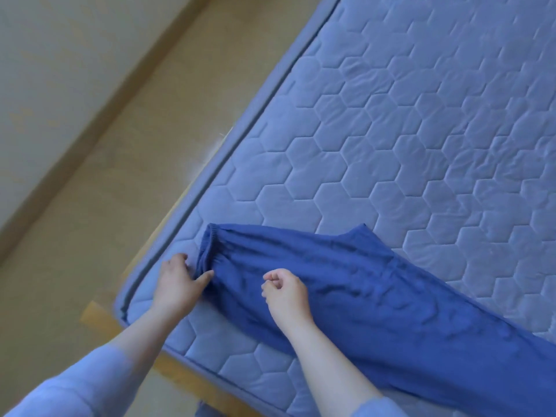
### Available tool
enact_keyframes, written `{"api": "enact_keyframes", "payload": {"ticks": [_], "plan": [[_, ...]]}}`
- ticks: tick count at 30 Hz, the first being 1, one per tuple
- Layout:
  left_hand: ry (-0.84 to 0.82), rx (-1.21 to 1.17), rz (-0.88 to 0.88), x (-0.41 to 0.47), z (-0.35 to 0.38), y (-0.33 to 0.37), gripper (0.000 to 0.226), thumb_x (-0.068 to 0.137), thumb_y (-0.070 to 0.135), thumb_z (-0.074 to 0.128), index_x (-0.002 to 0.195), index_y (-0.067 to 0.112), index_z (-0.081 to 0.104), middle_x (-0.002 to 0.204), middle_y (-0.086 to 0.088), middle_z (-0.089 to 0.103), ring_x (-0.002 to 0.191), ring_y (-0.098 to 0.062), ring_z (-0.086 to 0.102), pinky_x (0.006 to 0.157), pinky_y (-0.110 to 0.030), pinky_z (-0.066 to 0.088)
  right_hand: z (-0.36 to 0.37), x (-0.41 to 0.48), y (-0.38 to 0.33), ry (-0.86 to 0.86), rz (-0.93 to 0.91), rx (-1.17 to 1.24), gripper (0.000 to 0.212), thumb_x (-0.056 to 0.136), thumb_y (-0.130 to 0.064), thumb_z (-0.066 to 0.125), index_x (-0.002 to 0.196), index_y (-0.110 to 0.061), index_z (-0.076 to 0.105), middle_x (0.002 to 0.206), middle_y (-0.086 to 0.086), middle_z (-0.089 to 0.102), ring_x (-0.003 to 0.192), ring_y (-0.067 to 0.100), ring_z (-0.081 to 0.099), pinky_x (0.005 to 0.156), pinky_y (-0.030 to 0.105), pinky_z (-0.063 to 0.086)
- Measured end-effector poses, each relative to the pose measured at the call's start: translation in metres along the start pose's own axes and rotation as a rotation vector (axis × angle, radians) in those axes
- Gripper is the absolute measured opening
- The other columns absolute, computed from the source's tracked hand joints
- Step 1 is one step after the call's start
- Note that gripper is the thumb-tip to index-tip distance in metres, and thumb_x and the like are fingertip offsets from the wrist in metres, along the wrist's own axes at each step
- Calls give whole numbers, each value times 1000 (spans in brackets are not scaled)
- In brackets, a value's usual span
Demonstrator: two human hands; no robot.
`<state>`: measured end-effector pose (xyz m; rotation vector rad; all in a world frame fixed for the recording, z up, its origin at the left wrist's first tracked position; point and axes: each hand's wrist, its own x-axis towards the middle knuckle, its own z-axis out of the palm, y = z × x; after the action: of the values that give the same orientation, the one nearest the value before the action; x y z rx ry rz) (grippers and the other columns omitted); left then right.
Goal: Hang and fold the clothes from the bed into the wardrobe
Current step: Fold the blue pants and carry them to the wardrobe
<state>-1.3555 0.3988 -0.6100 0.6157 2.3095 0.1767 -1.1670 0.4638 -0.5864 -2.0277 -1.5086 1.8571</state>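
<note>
Far left: pale wall and wooden floor [90,191], nothing lying there. Then the corner of the bed [421,115], quilted in hexagons, on a wooden frame [180,377].

At that corner, the left hand [176,282], spread open and laid flat against the elastic waistband end of the blue trousers [361,296], thumb touching the cloth. Nothing pinched; probably placed so to pin the waistband down and keep it from sliding.

Next, the right hand [285,296], curled loosely above the hip part of the trousers. Cannot tell for sure whether cloth is held between the fingertips; looks like a small pinch, perhaps to pull out wrinkles.

Further right: trouser legs stretched flat over the mattress, out of view at the lower right. Likely laid long for folding. No wardrobe in sight.
</note>
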Motion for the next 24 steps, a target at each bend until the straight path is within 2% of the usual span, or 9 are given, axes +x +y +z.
{"api": "enact_keyframes", "payload": {"ticks": [2, 5, 7, 10, 12, 14, 15, 18, 24], "plan": [[-118, -145, -124, 7, 0, -10, 48, 82, 37, 74, 113, 8, 53, 106, -12, 64, 99, -31, 62, 81, -38, 49, 14, 7, -8, -6, 18, -12, 20, 90, -8, 48, 98, -21, 61, 94, 2, 67, 93, 22, 65, 87, 34, 53], [-189, -285, -141, 10, 2, -23, 27, 86, 30, 70, 97, 8, 61, 91, -6, 71, 85, -26, 66, 77, -39, 53, 33, 22, -26, 2, 36, 5, 20, 91, -10, 49, 104, -17, 64, 100, 3, 68, 98, 23, 65, 90, 39, 53], [-203, -283, -101, 10, 3, -26, 14, 85, 23, 67, 83, 10, 64, 74, -2, 70, 73, -22, 65, 71, -37, 52, 47, 32, -48, -5, -1, -20, 17, 91, -14, 49, 97, -14, 65, 98, 5, 70, 96, 25, 65, 88, 42, 53], [-210, -248, -18, 6, 5, -27, 26, 82, 14, 63, 61, 14, 48, 54, 5, 51, 54, -15, 48, 53, -29, 37, 71, 51, -83, -28, -65, -177, 22, 89, -23, 51, 72, -10, 58, 80, 14, 66, 83, 32, 59, 71, 37, 49], [-185, -270, 46, 3, 5, -28, 27, 82, 11, 61, 61, 13, 44, 54, 5, 44, 52, -13, 40, 51, -28, 31, 87, 63, -101, -45, -40, -306, 25, 88, -34, 54, 83, -9, 57, 88, 16, 62, 88, 31, 57, 69, 32, 41], [-165, -289, 107, 2, 4, -29, 23, 83, 11, 60, 65, 6, 46, 56, 3, 43, 52, -11, 39, 51, -25, 28, 98, 73, -110, -22, 31, -391, 46, 87, -42, 59, 112, -4, 53, 114, 15, 62, 108, 32, 59, 75, 31, 42], [-157, -285, 139, 0, 3, -29, 21, 83, 12, 60, 68, 3, 48, 57, 0, 45, 53, -11, 40, 51, -25, 28, 102, 76, -111, 8, 56, -420, 54, 86, -44, 62, 118, -3, 48, 121, 14, 60, 112, 33, 59, 77, 32, 44], [-139, -251, 231, -5, 2, -26, 16, 85, 15, 60, 76, 2, 55, 68, -10, 56, 61, -14, 47, 53, -23, 29, 107, 81, -108, 87, 70, -495, 54, 85, -39, 65, 119, -4, 43, 123, 12, 60, 112, 32, 61, 76, 33, 49], [-137, -229, 339, -14, -1, -22, 7, 85, 14, 63, 79, 19, 63, 75, -1, 50, 74, -2, 49, 62, -11, 36, 85, 87, -93, 35, 75, -397, 39, 81, -21, 63, 114, -5, 50, 113, 10, 63, 103, 28, 62, 70, 27, 44]]}}
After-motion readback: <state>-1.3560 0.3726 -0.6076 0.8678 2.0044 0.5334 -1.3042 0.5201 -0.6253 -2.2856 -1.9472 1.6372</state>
